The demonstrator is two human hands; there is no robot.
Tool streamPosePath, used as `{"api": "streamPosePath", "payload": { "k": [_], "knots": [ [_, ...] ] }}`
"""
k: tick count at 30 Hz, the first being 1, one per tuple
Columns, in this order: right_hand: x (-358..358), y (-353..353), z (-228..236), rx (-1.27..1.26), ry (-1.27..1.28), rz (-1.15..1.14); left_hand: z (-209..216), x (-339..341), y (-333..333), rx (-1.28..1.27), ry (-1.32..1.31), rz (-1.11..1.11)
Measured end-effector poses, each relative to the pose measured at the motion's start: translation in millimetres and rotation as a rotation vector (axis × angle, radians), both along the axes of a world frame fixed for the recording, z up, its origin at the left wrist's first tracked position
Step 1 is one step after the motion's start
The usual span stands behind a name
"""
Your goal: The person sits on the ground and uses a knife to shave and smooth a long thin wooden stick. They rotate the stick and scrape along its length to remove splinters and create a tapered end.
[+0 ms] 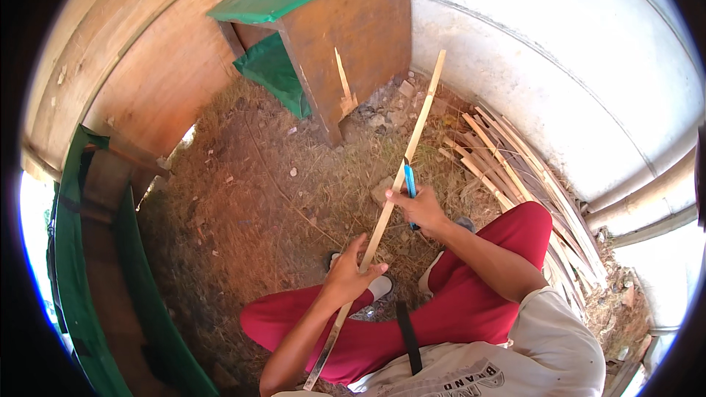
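Note:
A long, thin strip of split bamboo [423, 119] slants from my lap up toward the far right, its lower end darker. Around its lower half is my left hand [344, 279], the thumb stretched across toward the right and the fingers partly hidden. My right hand [425, 211] grips a blue utility knife [409, 178] standing nearly upright. The knife's dark tip meets the strip's edge just above that hand, and my right thumb rests against the strip. Both hands are in front of my bent legs in red trousers [485, 257].
A pile of bamboo strips [507, 158] lies along the white wall [544, 51] at right. Ahead stands a brown wooden box [353, 37] with a green cover. Another green-lined wooden structure [103, 250] is at left. Dry grass and stones cover the dirt floor [235, 176].

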State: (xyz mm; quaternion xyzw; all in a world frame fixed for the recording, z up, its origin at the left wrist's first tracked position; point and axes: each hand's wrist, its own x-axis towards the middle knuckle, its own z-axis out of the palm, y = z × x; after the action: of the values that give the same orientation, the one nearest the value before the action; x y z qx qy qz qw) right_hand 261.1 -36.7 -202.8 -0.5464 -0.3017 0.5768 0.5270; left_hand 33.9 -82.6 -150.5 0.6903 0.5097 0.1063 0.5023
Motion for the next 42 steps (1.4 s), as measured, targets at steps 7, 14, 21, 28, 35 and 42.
{"api": "streamPosePath", "payload": {
  "k": [7,14,21,28,35,42],
  "knots": [
    [27,13,16,0.014,0.031,-0.045,25,-43,-34,-0.024,-0.094,0.182],
    [44,22,16,0.032,0.093,-0.139,50,-84,-75,0.149,0.117,0.192],
    [56,25,25,0.103,0.187,-0.167,34,-98,-85,0.015,0.078,0.255],
    [71,22,45,0.19,0.218,-0.099,43,-94,-64,0.459,0.081,0.253],
    [84,22,44,0.121,0.159,-0.105,34,-96,-17,0.728,0.126,0.353],
    [89,23,43,0.147,0.189,-0.154,25,-93,-2,0.727,0.091,0.371]
  ]
}}
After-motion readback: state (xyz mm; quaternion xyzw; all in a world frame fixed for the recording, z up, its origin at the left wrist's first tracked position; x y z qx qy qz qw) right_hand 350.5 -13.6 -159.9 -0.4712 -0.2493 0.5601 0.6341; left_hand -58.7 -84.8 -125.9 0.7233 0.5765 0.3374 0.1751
